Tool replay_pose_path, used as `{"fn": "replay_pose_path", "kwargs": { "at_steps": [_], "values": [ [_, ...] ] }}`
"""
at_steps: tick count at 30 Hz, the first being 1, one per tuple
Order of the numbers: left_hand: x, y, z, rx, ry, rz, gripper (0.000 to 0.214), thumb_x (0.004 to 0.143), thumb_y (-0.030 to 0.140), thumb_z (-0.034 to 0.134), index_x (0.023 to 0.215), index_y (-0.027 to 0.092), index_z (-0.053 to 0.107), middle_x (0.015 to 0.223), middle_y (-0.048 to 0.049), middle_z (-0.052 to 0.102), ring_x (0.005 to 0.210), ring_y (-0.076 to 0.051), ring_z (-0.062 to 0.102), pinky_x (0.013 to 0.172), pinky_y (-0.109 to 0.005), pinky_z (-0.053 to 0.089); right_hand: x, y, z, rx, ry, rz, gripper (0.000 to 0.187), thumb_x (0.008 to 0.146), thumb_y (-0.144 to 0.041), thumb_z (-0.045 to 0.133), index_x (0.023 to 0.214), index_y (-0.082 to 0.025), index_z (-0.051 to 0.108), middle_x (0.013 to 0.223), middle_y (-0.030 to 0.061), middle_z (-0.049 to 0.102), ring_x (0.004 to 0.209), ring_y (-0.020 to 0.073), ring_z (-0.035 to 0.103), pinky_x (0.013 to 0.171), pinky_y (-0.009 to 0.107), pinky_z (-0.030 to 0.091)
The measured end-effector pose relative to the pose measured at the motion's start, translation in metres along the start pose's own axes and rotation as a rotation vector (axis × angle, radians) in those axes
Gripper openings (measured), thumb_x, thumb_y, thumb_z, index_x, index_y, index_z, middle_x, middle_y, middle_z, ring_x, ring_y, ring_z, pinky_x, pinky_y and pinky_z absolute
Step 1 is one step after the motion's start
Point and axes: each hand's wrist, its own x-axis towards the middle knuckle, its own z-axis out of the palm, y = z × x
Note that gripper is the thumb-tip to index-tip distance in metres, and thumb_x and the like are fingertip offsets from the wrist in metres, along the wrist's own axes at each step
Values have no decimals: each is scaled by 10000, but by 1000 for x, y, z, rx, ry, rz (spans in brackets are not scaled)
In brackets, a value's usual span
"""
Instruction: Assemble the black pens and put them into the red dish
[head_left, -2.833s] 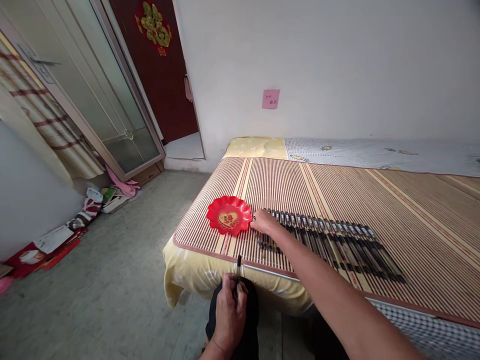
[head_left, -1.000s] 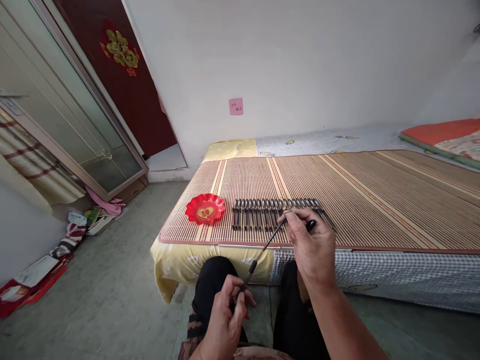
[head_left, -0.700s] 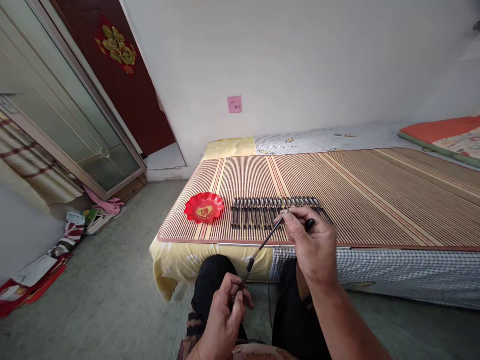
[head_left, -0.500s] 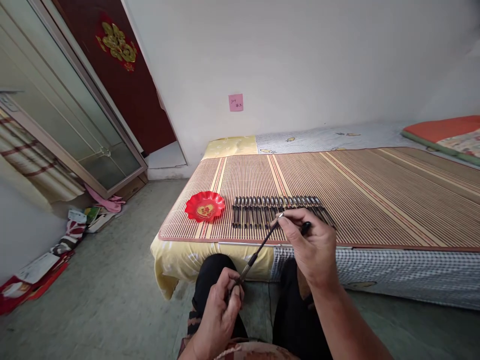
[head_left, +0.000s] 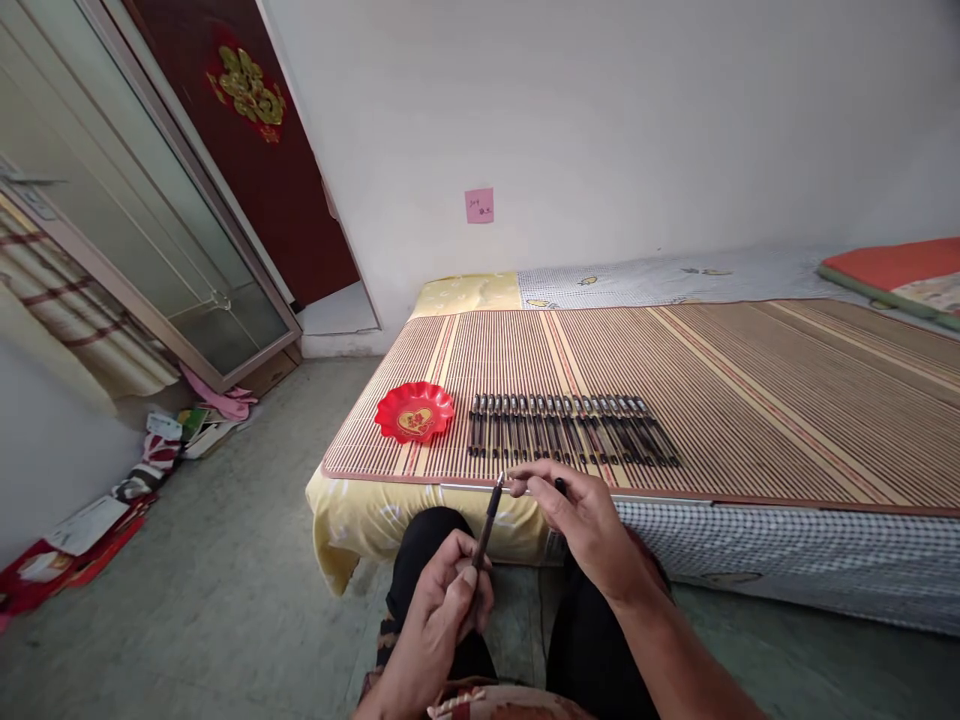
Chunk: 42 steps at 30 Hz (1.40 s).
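My left hand is closed around the barrel of a black pen, which tilts up toward the bed with its bare silver tip on top. My right hand hovers just right of that tip, thumb and fingers bent. Tucked in its fingers is a small black piece, apparently the pen cap; most of it is hidden. Beyond both hands, a row of several capped black pens lies side by side on the striped mat.
A red scalloped plate sits on the mat left of the pen row. The mat covers a bed with a checked sheet. A pink note is stuck to the wall. Papers and cloth items lie on the floor at left.
The refill that stuck far out of the barrel is now inside it, only the tip showing. My right hand has come down and left, and its fingertips have left the tip.
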Motion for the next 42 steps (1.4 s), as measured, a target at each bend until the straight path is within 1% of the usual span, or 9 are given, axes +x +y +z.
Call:
{"fn": "replay_pose_path", "kwargs": {
  "at_steps": [4, 6, 9, 18, 24, 29, 33, 36, 42],
  "values": [
    [0, -4, 2, -92, -19, -56, 324, 987, 535, 547, 961, 213, 521, 605, 69, 473, 498, -79, 262, 477, -194, 206, -1, 11, -4, 70, -6, 82, 333, 954, -488, 636, 975, -181, 761, 607, -34, 487, 519, 101, 368, 464, 239, 255],
    [0, -5, 4, -138, -26, -85, 290, 983, 496, 560, 948, 211, 524, 609, 66, 471, 507, -79, 276, 484, -192, 210, -1, 14, -4, 152, -40, 126, 345, 945, -502, 647, 932, -171, 745, 539, -76, 351, 487, 86, 268, 457, 237, 195],
    [-1, -6, 7, -209, -47, -125, 242, 972, 444, 579, 946, 209, 525, 623, 59, 486, 514, -79, 295, 493, -196, 219, -2, 14, -2, 300, -71, 193, 334, 912, -504, 689, 930, -172, 723, 549, -99, 292, 481, 69, 206, 458, 232, 163],
    [-3, -9, 11, -349, -117, -179, 181, 959, 358, 599, 927, 194, 530, 633, 64, 473, 501, -60, 307, 475, -173, 218, -2, 12, -1, 409, -133, 261, 305, 912, -448, 714, 1016, -162, 735, 575, -99, 290, 486, 53, 185, 458, 228, 137],
    [-1, -13, 12, -370, -148, -172, 318, 921, 472, 677, 943, 208, 500, 593, 65, 516, 455, -53, 350, 437, -168, 159, 0, 19, -1, 440, -120, 270, 294, 868, -454, 774, 916, -170, 712, 561, -112, 288, 470, 38, 185, 443, 211, 131],
    [0, -18, 11, -355, -166, -148, 386, 900, 526, 707, 965, 214, 489, 605, 41, 602, 411, -50, 348, 399, -170, 161, 1, 23, -1, 489, -82, 271, 352, 791, -444, 854, 773, -183, 619, 571, -112, 319, 457, 24, 186, 428, 204, 127],
    [1, -19, 10, -347, -167, -117, 352, 923, 504, 687, 987, 211, 502, 594, 34, 627, 385, -48, 305, 375, -166, 160, 0, 22, -3, 530, -117, 289, 327, 886, -498, 745, 946, -183, 681, 597, -100, 323, 476, 42, 201, 434, 211, 153],
    [1, -20, 10, -355, -173, -110, 352, 921, 505, 688, 985, 209, 508, 602, 27, 645, 375, -46, 290, 365, -162, 161, -1, 21, -4, 509, -159, 309, 283, 910, -433, 726, 998, -165, 701, 586, -101, 300, 481, 47, 202, 444, 216, 160],
    [-1, -24, 9, -357, -204, -107, 360, 925, 514, 680, 995, 208, 505, 605, 14, 668, 354, -43, 262, 363, -165, 158, -2, 26, 1, 495, -123, 290, 287, 836, -411, 819, 842, -179, 649, 558, -114, 315, 455, 27, 195, 434, 200, 131]
  ]
}}
